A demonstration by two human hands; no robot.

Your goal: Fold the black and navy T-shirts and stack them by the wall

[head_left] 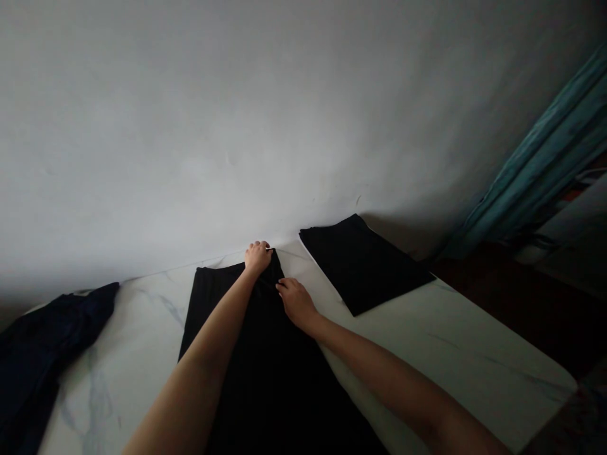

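A long black garment (279, 379), its exact kind unclear in the dim light, lies spread from the wall side of the table towards me. My left hand (257, 257) grips its far edge near the right corner, fingers bent over the cloth. Lower down on the right side, my right hand (296, 299) pinches the same garment at its edge between thumb and fingers. Small creases show in the cloth between both hands. Part of the garment is hidden under my left forearm.
A folded black cloth piece (363, 265) lies to the right, close to the wall (265, 126). Dark navy clothing (57, 341) is heaped at the left. The white marbled table (484, 354) ends at the right, with a teal curtain (535, 145) beyond.
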